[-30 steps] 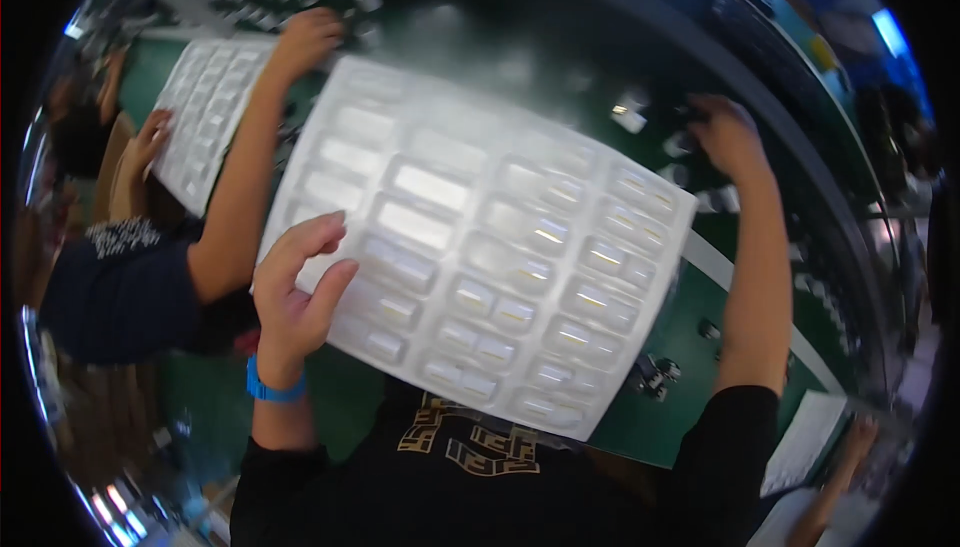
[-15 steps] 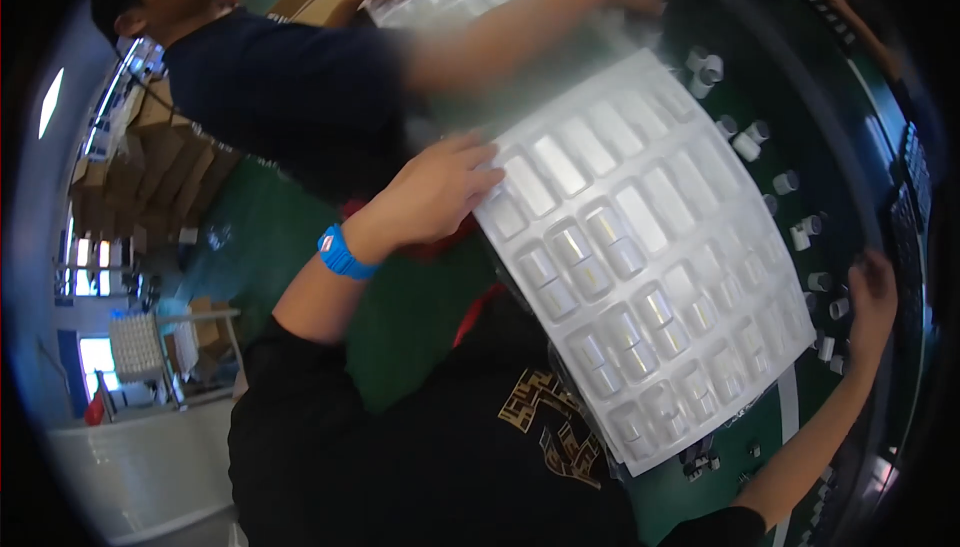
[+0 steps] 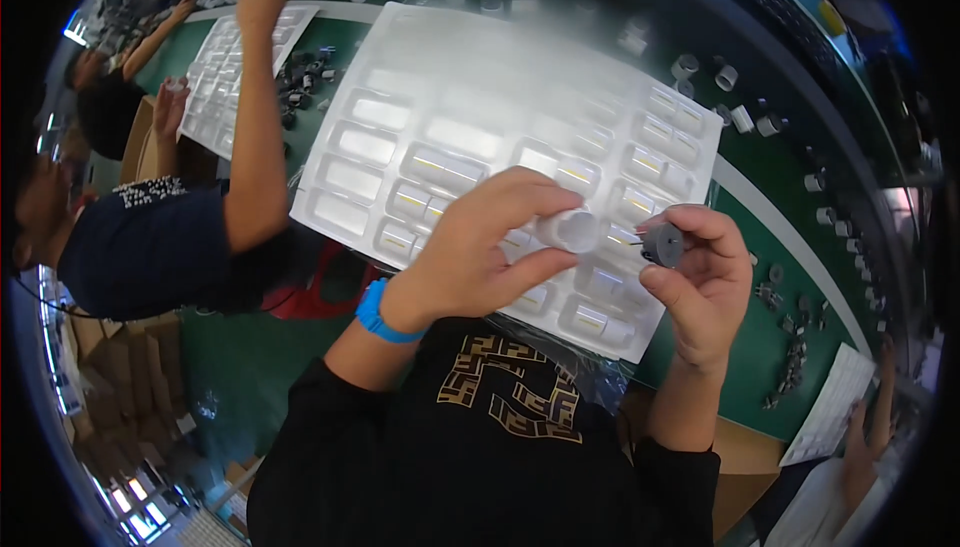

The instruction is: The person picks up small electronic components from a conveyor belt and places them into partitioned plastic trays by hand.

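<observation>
My left hand [image 3: 478,245], with a blue wristband, pinches a short white hollow cylinder [image 3: 577,232] between thumb and fingers, its open end turned to the right. Facing it, my right hand [image 3: 712,292] grips a dark grey round cap-like part [image 3: 663,245] by its rim; thin prongs stick out toward the cylinder. A small gap separates the two pieces. Both hands hover over a white plastic tray [image 3: 400,32] with rows of oblong pockets. Several pockets hold pairs of white cylinders, while those at the left lie bare. My left hand hides part of the tray.
Loose white cylinders [image 3: 740,119] stand and lie along the green bench beyond the tray. Small dark parts [image 3: 795,362] are heaped at the right, others [image 3: 300,82] at the left. A co-worker's arm [image 3: 258,127] reaches over another tray [image 3: 215,72]; a further tray [image 3: 830,402] sits far right.
My left hand has left the tray's edge and now holds a white cylinder. My right hand has come back from the far bench with the grey part. The view has turned.
</observation>
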Demonstrator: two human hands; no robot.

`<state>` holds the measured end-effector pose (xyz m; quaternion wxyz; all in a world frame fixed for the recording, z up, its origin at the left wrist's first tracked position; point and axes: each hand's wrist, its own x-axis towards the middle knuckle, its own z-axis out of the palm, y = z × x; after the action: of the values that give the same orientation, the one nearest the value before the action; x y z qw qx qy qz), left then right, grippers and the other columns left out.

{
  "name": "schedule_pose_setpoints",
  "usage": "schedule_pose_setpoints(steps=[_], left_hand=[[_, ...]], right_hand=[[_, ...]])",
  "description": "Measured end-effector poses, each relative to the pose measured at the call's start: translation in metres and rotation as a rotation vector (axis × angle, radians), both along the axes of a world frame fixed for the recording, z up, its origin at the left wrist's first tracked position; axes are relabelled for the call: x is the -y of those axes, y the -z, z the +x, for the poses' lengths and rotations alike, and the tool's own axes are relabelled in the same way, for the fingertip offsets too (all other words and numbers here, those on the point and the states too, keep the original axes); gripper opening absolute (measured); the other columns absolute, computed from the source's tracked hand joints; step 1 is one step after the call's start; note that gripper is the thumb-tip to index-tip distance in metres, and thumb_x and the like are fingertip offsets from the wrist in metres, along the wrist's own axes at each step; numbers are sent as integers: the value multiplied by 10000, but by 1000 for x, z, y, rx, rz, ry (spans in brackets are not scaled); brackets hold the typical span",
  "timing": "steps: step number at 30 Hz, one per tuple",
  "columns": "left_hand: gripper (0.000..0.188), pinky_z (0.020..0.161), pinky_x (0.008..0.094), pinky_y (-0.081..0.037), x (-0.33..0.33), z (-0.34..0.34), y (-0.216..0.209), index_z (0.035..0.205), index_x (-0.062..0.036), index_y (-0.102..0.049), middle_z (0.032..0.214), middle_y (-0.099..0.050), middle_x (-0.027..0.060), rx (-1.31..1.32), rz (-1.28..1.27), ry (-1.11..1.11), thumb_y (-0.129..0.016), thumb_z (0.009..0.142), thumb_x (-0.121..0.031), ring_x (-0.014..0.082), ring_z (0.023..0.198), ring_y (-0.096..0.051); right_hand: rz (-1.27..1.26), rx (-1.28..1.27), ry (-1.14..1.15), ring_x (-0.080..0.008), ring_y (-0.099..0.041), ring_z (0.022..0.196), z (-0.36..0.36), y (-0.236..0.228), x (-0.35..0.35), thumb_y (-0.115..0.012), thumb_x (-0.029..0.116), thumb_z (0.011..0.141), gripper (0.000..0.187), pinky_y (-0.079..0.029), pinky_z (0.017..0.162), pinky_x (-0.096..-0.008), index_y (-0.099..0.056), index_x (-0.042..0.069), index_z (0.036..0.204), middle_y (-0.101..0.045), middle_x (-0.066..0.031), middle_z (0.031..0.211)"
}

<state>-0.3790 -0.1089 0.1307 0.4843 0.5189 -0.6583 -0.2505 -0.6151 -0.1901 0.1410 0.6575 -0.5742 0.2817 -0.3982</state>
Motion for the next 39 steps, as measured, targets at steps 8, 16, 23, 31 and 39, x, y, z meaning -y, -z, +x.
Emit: schedule_pose_setpoints(steps=[8,16,23,31,39], left_hand=[[481,809,350,-537,2,-31,9,1191,-34,-683,1085,-673,146,-4,-18,95,-827,733,-51,296,970,-662],[502,777,341,-547,-10,-34,15,1200,-35,-686,1090,-660,145,13,-34,-24,-817,715,-27,295,951,-668],[494,757,340,-546,-9,-30,12,1200,-49,-691,1083,-656,134,53,9,-26,-825,725,-36,294,931,-666],[496,793,338,-542,-8,-28,11,1216,-36,-689,1079,-662,138,20,102,69,-824,738,-45,290,959,-664],[460,794,341,-549,-6,-23,4,1212,-23,-687,1077,-664,141,-6,123,114,-805,768,-44,298,958,-666]], right_hand=[[-278,-133,129,-180,-673,962,-9,12,-18,-853,-35,709,488,-532,870,-304,-644,-30,1150,-693,-107,1049],[-669,-337,25,-162,-638,958,-3,11,-19,-872,32,741,490,-507,885,-290,-652,-35,1173,-693,-92,1053],[-447,-288,30,-163,-644,950,-3,17,-21,-781,-32,818,392,-517,887,-298,-642,-33,1184,-684,-102,1079],[-212,-261,85,-191,-673,961,-2,7,-24,-800,-31,787,399,-540,875,-307,-670,-36,1164,-690,-139,1142],[-487,-466,6,-207,-697,868,-1,0,-17,-845,-5,706,412,-538,783,-292,-724,-30,1099,-734,-134,957]])
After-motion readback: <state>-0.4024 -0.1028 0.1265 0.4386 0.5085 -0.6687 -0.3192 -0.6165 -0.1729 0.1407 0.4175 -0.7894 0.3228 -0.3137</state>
